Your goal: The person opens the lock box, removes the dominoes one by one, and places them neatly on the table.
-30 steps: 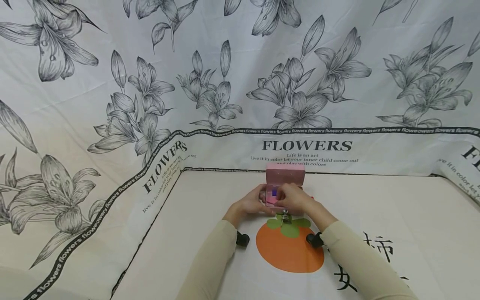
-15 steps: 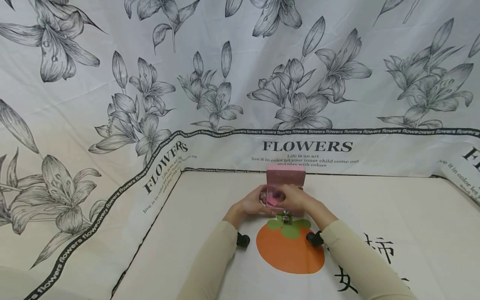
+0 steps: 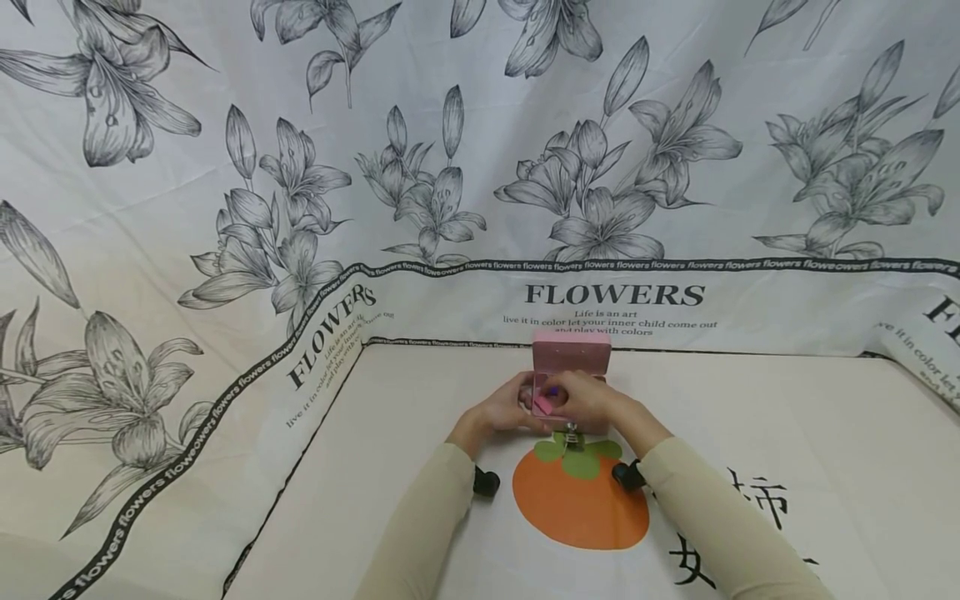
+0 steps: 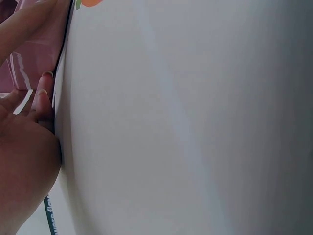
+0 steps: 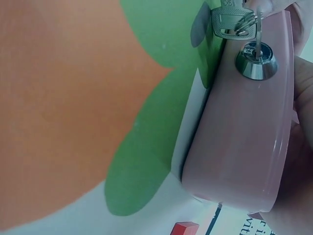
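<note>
A pink lock box (image 3: 572,354) stands with its lid raised at the back of the table. My left hand (image 3: 504,406) grips its left side, with fingers along the wall in the left wrist view. My right hand (image 3: 588,398) reaches into the box from the right, thumb and fingers curled. Its fingertips are at a small pink piece (image 3: 542,406), which they appear to pinch. A purple-blue piece (image 3: 553,390) shows by the fingers, partly covered. In the right wrist view, a key (image 5: 234,22) hangs on a ring at the box's round metal lock (image 5: 256,63).
Under the box lies a white cloth with a printed orange persimmon (image 3: 581,508) and black characters (image 3: 765,500). A red block (image 5: 185,228) lies beside the box in the right wrist view. The flower-printed curtain (image 3: 420,300) rises right behind the box.
My right fingers have shifted slightly inside the box. The pink piece has turned a little, and the purple-blue piece is now more covered. The left hand and box have stayed in place.
</note>
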Motion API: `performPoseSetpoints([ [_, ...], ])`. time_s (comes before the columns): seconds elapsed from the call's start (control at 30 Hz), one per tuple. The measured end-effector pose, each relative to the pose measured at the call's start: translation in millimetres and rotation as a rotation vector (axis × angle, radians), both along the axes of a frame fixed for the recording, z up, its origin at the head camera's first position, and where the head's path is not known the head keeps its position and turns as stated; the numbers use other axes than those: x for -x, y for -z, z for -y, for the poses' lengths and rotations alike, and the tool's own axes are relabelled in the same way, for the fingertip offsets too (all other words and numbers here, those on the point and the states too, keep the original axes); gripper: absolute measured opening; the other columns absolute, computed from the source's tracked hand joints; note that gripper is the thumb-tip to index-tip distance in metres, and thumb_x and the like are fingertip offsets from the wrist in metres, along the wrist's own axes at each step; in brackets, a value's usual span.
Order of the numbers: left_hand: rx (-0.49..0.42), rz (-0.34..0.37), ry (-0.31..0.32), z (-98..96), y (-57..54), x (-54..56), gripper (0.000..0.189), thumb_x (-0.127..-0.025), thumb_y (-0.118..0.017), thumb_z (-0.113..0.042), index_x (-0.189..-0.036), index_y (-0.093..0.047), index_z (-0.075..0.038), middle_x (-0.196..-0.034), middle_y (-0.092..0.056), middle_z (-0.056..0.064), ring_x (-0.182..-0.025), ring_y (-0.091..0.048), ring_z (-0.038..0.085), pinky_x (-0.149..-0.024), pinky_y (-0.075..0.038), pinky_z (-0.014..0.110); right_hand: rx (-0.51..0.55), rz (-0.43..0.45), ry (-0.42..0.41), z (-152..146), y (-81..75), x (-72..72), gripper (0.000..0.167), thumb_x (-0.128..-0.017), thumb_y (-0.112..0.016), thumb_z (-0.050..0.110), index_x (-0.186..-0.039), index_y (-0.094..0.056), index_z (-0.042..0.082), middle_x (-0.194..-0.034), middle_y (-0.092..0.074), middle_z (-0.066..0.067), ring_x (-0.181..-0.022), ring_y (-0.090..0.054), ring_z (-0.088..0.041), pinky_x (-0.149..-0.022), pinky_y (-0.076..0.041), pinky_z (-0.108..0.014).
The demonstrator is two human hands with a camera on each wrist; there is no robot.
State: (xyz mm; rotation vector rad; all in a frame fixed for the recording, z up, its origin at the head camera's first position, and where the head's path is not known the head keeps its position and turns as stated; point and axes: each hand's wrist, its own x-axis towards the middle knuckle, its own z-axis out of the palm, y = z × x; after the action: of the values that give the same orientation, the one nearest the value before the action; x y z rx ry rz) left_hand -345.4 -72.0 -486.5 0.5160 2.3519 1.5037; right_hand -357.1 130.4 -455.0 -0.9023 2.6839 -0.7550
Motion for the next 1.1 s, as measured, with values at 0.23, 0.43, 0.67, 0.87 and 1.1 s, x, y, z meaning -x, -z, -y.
performPoseSetpoints([
  [0.23, 0.009, 0.015, -0.006, -0.8, 0.7, -2.1, 0.099, -0.072, -0.09, -0.002, -0.155, -0.037, -0.012, -0.107, -0.06, 0.007, -0.095, -0.053, 0.017, -0.075, -0.044, 0.027, 0.009, -0.008, -0.066, 0, 0.1, 1.3, 0.033, -0.089, -0.077, 0.008, -0.121, -0.072, 0.004, -0.093, -0.069, -0.002, -0.079, -0.057, -0.014, -0.071, -0.047, -0.033],
  [0.43, 0.01, 0.023, -0.021, -1.3, 1.7, -2.6, 0.099, -0.071, -0.09, -0.002, -0.155, -0.038, -0.012, -0.108, -0.06, 0.008, -0.095, -0.054, 0.017, -0.074, -0.045, 0.026, 0.001, -0.014, -0.088, 1, -0.6, 0.8, 0.032, -0.089, -0.077, 0.007, -0.12, -0.072, 0.003, -0.087, -0.067, 0.0, -0.075, -0.057, -0.012, -0.067, -0.048, -0.03],
  [0.67, 0.016, 0.015, -0.009, -0.8, 0.8, -0.5, 0.1, -0.072, -0.09, -0.003, -0.156, -0.037, -0.011, -0.113, -0.059, 0.008, -0.097, -0.054, 0.017, -0.077, -0.045, 0.027, 0.002, 0.003, -0.071, 1, -3.5, 0.5, 0.034, -0.089, -0.078, 0.009, -0.121, -0.071, 0.003, -0.092, -0.069, -0.002, -0.079, -0.059, -0.013, -0.072, -0.049, -0.032],
  [0.87, 0.004, 0.011, -0.009, 0.1, 0.0, 1.6, 0.098, -0.071, -0.09, 0.0, -0.154, -0.039, -0.011, -0.113, -0.059, 0.007, -0.097, -0.054, 0.017, -0.076, -0.045, 0.026, 0.054, -0.071, -0.066, -2, -3.8, 2.1, 0.034, -0.088, -0.079, 0.011, -0.119, -0.071, 0.002, -0.088, -0.07, -0.002, -0.077, -0.061, -0.013, -0.07, -0.051, -0.032],
  [1.1, -0.002, 0.008, -0.007, -0.2, 1.7, 3.2, 0.097, -0.071, -0.091, 0.0, -0.153, -0.04, -0.01, -0.112, -0.059, 0.01, -0.094, -0.054, 0.016, -0.076, -0.045, 0.026, 0.132, -0.148, -0.001, -9, -6.3, -0.1, 0.032, -0.084, -0.081, 0.01, -0.113, -0.072, 0.001, -0.092, -0.072, -0.004, -0.083, -0.063, -0.021, -0.074, -0.05, -0.036],
])
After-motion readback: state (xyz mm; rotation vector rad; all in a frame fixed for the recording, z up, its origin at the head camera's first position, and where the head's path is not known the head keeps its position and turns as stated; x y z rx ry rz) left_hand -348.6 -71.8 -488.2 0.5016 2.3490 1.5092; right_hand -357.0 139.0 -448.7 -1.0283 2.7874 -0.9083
